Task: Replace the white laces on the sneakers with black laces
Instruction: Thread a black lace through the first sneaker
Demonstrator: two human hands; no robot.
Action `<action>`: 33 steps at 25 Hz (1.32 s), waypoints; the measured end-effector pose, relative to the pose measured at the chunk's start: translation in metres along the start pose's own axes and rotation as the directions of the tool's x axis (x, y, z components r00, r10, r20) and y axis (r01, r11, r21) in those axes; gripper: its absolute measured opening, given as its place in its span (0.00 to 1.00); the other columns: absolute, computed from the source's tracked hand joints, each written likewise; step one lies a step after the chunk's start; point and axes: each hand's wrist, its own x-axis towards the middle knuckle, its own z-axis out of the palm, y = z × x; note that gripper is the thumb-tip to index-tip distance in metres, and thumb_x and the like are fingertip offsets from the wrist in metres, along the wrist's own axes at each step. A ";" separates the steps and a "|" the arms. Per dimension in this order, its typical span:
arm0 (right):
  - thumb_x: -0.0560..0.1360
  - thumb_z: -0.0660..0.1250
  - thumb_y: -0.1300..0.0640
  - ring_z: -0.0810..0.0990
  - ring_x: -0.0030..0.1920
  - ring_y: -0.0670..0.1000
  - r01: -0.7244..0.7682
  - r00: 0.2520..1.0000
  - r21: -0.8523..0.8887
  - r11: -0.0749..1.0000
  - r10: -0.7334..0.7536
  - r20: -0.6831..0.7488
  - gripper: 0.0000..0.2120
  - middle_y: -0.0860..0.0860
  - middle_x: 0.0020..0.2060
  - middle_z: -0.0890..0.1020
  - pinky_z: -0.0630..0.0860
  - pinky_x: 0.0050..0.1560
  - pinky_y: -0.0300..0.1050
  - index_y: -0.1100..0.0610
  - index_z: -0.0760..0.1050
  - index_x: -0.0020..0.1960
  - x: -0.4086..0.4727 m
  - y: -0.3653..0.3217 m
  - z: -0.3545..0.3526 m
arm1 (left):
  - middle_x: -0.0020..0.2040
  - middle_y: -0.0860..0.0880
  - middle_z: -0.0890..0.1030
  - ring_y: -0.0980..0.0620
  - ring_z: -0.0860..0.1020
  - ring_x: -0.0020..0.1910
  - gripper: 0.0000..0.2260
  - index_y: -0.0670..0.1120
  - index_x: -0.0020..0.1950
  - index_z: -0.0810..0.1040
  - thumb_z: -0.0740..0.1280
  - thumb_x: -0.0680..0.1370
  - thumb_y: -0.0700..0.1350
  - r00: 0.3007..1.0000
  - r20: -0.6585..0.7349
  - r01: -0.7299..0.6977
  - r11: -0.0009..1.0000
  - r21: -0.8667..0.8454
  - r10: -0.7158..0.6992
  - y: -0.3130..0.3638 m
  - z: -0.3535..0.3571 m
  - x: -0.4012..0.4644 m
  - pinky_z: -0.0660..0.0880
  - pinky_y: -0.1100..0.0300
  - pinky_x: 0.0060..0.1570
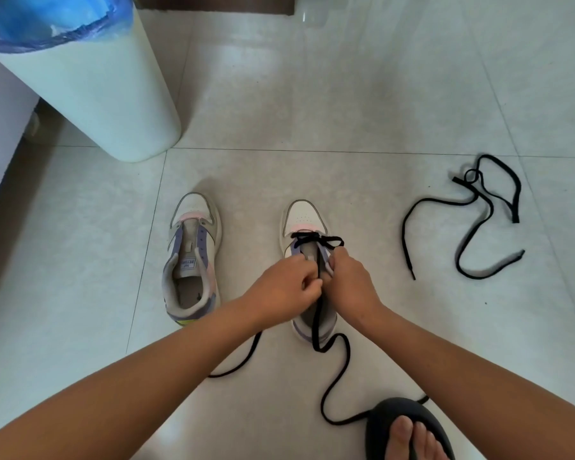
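2 sneakers side by side on the tiled floor (362, 104), toes toward 12 o'clock. Left sneaker (191, 257) bare of laces, tongue and inside open to view. Right sneaker (307, 227) partly threaded with a black lace (316, 240), crossed through the lowest eyelets near the toe. Both hands low over the middle of that sneaker, close together, nearly touching.

Left hand (284, 287) curled, fingertips pressed together and pinching the lace just at the tongue. Right hand (350, 280) curled too, fingers closed on the eyelet flap at the sneaker's 3 o'clock edge; possibly pinching the lace there as well, hard to tell behind the knuckles. 1 strand running straight down the tongue from the crossing toward 6 o'clock, past the heel, then snaking over the tiles to a dark sandal (408, 426) with a bare foot in it at 5 o'clock. Other loose end trailing out under the left forearm toward 7 o'clock.

Second black lace (471, 227) lying loose and tangled on the tiles at 3 o'clock, well apart from both sneakers. White bin (107, 94) with a blue liner at 10 o'clock, beyond the left sneaker.
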 end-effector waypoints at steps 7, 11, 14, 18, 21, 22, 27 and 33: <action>0.75 0.62 0.57 0.71 0.35 0.53 -0.058 0.985 0.027 0.998 0.053 0.165 0.08 0.50 0.34 0.71 0.69 0.33 0.45 0.57 0.62 0.47 -0.002 0.001 0.004 | 0.36 0.54 0.67 0.58 0.65 0.33 0.15 0.51 0.33 0.63 0.62 0.78 0.44 0.999 0.029 0.030 0.991 -0.132 -0.026 -0.004 0.000 -0.023 0.63 0.69 0.34; 0.77 0.63 0.51 0.75 0.38 0.50 -0.177 0.955 0.288 0.941 0.094 0.280 0.13 0.52 0.43 0.75 0.75 0.36 0.43 0.55 0.67 0.59 0.017 0.000 -0.027 | 0.36 0.52 0.68 0.56 0.66 0.34 0.14 0.48 0.34 0.63 0.61 0.79 0.46 0.991 0.019 0.134 0.985 -0.111 -0.133 -0.008 0.008 -0.017 0.64 0.65 0.35; 0.78 0.64 0.55 0.72 0.50 0.47 0.110 0.984 0.037 0.993 -0.114 0.139 0.15 0.51 0.55 0.73 0.68 0.52 0.39 0.53 0.72 0.63 0.041 0.015 -0.034 | 0.36 0.51 0.68 0.53 0.67 0.35 0.14 0.48 0.34 0.64 0.60 0.79 0.47 0.987 0.010 0.161 0.983 -0.086 -0.161 -0.004 0.012 -0.016 0.67 0.58 0.38; 0.76 0.66 0.59 0.75 0.47 0.51 0.326 0.933 -0.138 0.935 -0.295 0.206 0.05 0.52 0.47 0.80 0.71 0.49 0.44 0.58 0.77 0.50 0.058 0.017 -0.029 | 0.36 0.51 0.67 0.53 0.67 0.35 0.14 0.48 0.34 0.63 0.59 0.79 0.47 0.983 0.017 0.184 0.981 -0.063 -0.183 -0.003 0.012 -0.017 0.67 0.57 0.38; 0.76 0.62 0.60 0.75 0.43 0.57 0.409 0.904 -0.449 0.794 -0.419 0.083 0.04 0.56 0.40 0.78 0.70 0.37 0.49 0.60 0.73 0.49 0.061 0.021 -0.028 | 0.35 0.50 0.64 0.52 0.64 0.33 0.14 0.46 0.33 0.61 0.60 0.77 0.44 0.984 0.018 0.178 0.983 -0.048 -0.178 -0.002 0.014 -0.017 0.62 0.58 0.35; 0.75 0.62 0.63 0.74 0.42 0.59 0.399 0.890 -0.526 0.751 -0.455 0.025 0.03 0.57 0.38 0.77 0.68 0.33 0.49 0.62 0.72 0.48 0.060 0.024 -0.026 | 0.34 0.51 0.63 0.52 0.63 0.33 0.14 0.46 0.32 0.60 0.59 0.77 0.43 0.985 0.023 0.169 0.985 -0.028 -0.169 -0.003 0.014 -0.018 0.61 0.58 0.34; 0.75 0.59 0.65 0.71 0.41 0.54 0.298 0.954 -0.265 0.917 -0.299 0.038 0.07 0.53 0.41 0.78 0.66 0.38 0.45 0.59 0.71 0.52 0.058 0.039 -0.025 | 0.34 0.52 0.62 0.55 0.61 0.31 0.14 0.46 0.32 0.59 0.59 0.76 0.42 0.989 0.012 0.145 0.989 0.040 -0.146 -0.003 0.015 -0.022 0.57 0.59 0.32; 0.75 0.67 0.60 0.78 0.41 0.42 0.193 0.943 0.137 0.972 -0.222 0.247 0.03 0.45 0.40 0.81 0.71 0.44 0.28 0.56 0.79 0.47 0.047 0.027 -0.038 | 0.34 0.51 0.64 0.55 0.62 0.31 0.14 0.46 0.32 0.60 0.59 0.77 0.44 0.987 -0.009 0.161 0.987 0.009 -0.161 -0.001 0.016 -0.022 0.60 0.62 0.32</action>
